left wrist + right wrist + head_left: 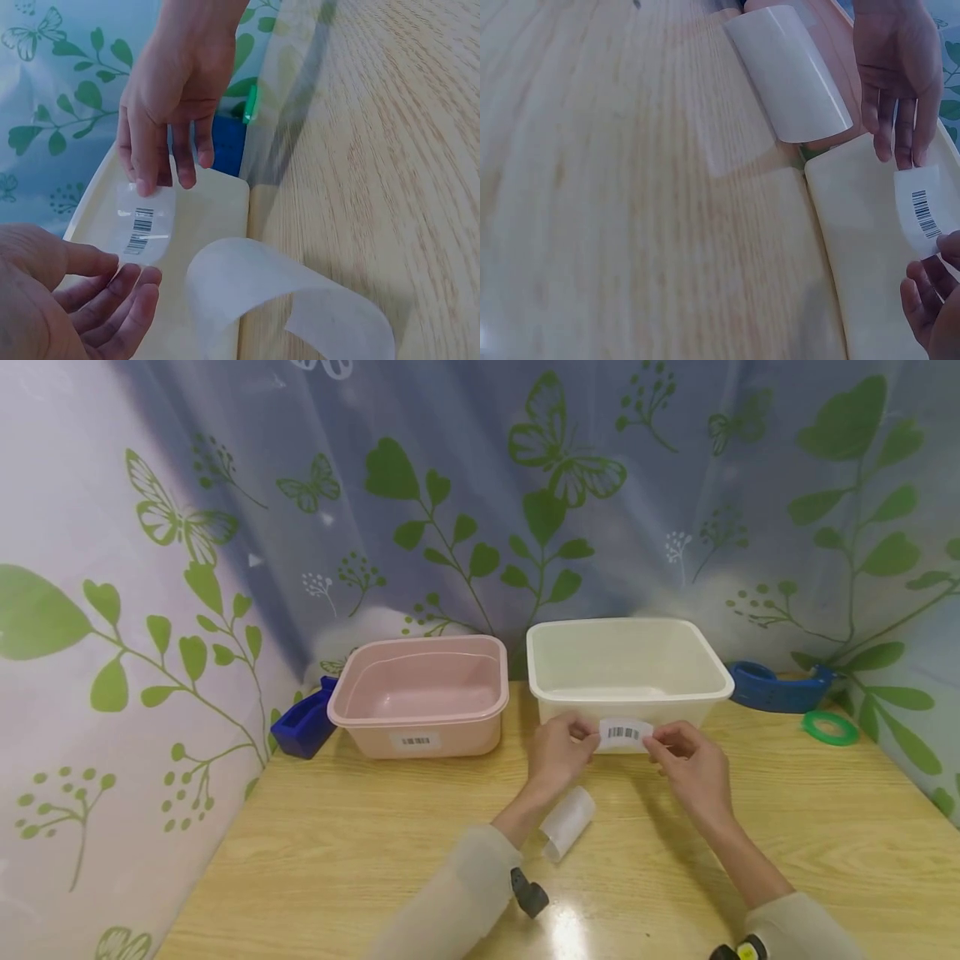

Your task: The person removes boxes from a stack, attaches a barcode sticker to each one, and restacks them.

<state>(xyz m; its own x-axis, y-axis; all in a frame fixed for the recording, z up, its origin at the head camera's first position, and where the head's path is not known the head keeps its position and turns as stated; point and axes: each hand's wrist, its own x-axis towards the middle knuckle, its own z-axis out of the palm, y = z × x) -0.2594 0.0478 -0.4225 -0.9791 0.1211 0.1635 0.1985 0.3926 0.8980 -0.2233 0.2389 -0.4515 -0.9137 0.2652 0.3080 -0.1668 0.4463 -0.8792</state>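
Between both hands a white barcode sticker (626, 734) is stretched out in front of the near wall of the cream plastic basin (630, 698). My left hand (558, 752) pinches its left end, and my right hand (693, 770) pinches its right end. In the left wrist view the sticker (142, 225) looks slightly bowed; whether it touches the basin I cannot tell. To the left stands a pink basin (427, 722) with a similar barcode sticker (416, 741) on its front. A curled strip of white backing paper (568, 822) lies on the table near my left wrist.
A dark blue holder (303, 727) sits left of the pink basin. Behind the cream basin's right side are a blue tape dispenser (780, 689) and a green tape roll (830, 727). A patterned curtain (465, 485) hangs along the back of the wooden table (300, 860).
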